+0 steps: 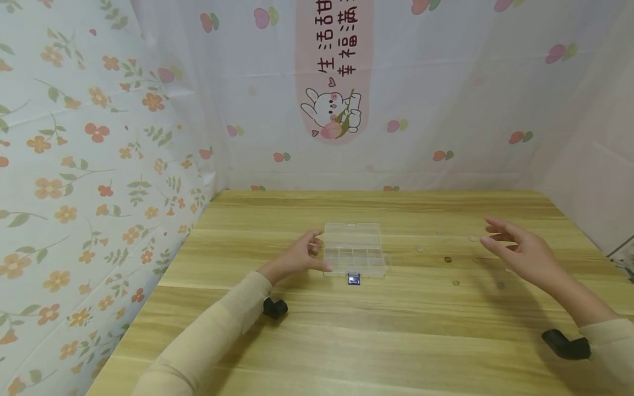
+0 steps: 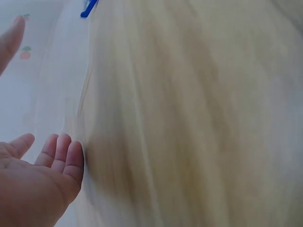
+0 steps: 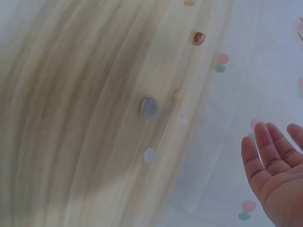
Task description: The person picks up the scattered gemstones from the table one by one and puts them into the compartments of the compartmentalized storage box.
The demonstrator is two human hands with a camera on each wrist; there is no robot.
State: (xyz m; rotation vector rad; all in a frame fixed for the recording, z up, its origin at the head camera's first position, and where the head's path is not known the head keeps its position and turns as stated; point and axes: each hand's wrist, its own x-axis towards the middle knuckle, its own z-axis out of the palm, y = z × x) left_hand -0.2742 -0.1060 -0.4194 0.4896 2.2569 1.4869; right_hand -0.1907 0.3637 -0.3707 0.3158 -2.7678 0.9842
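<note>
A clear plastic compartment box [image 1: 362,263] lies on the table with its lid [image 1: 350,236] raised back and a blue latch [image 1: 354,279] at its front. My left hand [image 1: 299,256] is at the box's left side, thumb by the front corner and fingers spread loosely along the edge. Over the table's right part hovers my right hand [image 1: 525,254], palm inward, fingers relaxed and holding nothing. Small polished stones lie below and left of it, among them a reddish-brown stone [image 3: 199,39], a greyish-purple stone [image 3: 149,107] and a whitish stone [image 3: 149,155].
The wood-grain table [image 1: 317,341] backs onto a printed curtain [image 1: 247,110], with a flowered cloth [image 1: 99,181] on the left. Black wrist devices [image 1: 275,308] are by both sleeves. A dark object [image 1: 621,264] shows at the right edge.
</note>
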